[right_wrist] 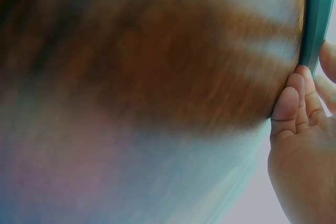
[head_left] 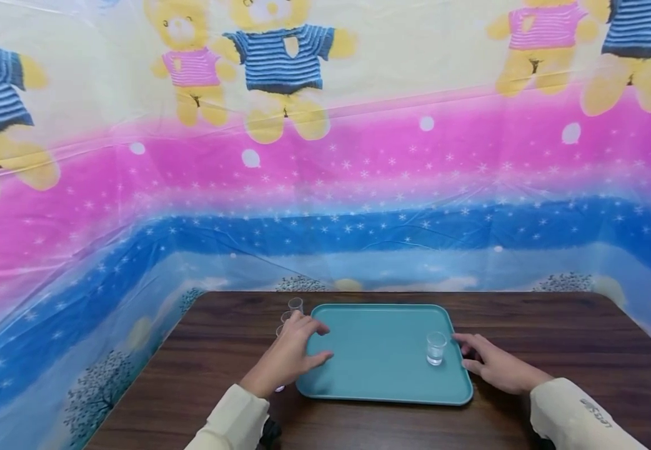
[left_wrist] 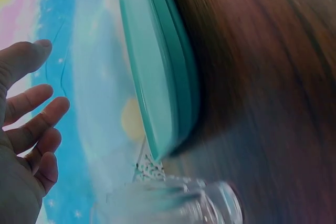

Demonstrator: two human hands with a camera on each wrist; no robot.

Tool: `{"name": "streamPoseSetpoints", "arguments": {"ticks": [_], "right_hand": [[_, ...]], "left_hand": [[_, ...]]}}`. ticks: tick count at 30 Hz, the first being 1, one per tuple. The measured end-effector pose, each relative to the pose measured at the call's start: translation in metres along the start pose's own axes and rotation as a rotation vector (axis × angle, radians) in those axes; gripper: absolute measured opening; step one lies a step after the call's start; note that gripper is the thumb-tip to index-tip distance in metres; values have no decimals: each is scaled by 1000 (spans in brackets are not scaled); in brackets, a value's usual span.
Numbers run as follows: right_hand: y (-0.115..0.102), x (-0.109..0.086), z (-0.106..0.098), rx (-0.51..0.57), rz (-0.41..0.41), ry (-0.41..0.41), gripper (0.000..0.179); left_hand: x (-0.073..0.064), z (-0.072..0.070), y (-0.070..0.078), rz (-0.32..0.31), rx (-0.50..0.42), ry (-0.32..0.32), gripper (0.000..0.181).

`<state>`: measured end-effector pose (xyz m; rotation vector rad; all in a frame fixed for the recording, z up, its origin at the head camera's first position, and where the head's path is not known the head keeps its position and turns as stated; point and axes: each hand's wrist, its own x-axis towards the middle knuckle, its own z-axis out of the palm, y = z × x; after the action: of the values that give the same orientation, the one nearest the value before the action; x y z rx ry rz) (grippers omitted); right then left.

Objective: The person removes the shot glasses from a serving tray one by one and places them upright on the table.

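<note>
A teal tray (head_left: 382, 353) lies flat on the wooden table. One small clear shot glass (head_left: 435, 349) with a little clear liquid at its base stands upright near the tray's right side. My left hand (head_left: 287, 350) hovers over the tray's left edge, thumb and fingers apart with nothing between them. More clear glasses (head_left: 295, 304) stand left of the tray, partly hidden behind that hand; one glass (left_wrist: 210, 205) appears close up in the left wrist view. At the tray's right rim, the fingertips of my right hand (head_left: 496, 364) touch the edge; the right wrist view shows them beside the rim (right_wrist: 316, 19).
The dark wooden table (head_left: 573, 337) extends on both sides of the tray. A printed sheet (head_left: 359, 231) with bears and snowflakes hangs behind the table and along its sides.
</note>
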<state>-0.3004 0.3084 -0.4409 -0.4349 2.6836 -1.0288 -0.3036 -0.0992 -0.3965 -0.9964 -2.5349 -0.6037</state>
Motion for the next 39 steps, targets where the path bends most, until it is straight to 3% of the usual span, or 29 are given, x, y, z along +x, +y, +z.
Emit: {"name": "streamPoseSetpoints", "arguments": {"ticks": [14,24,32,39], "right_hand": [[2,-3,-1,-6,8,22,50],[2,-3,-2,-22,37,41,50],[0,-2,-1,-19,32,47,50],[-1,-2,0,-3,8,35,50]], "left_hand": [[33,28,19,94,-5,-9,33],[66,46,49,86,6,-92,35],[84,65,68,58,-18,-171,36],[100,78,84,55,-11,-190,39]]}}
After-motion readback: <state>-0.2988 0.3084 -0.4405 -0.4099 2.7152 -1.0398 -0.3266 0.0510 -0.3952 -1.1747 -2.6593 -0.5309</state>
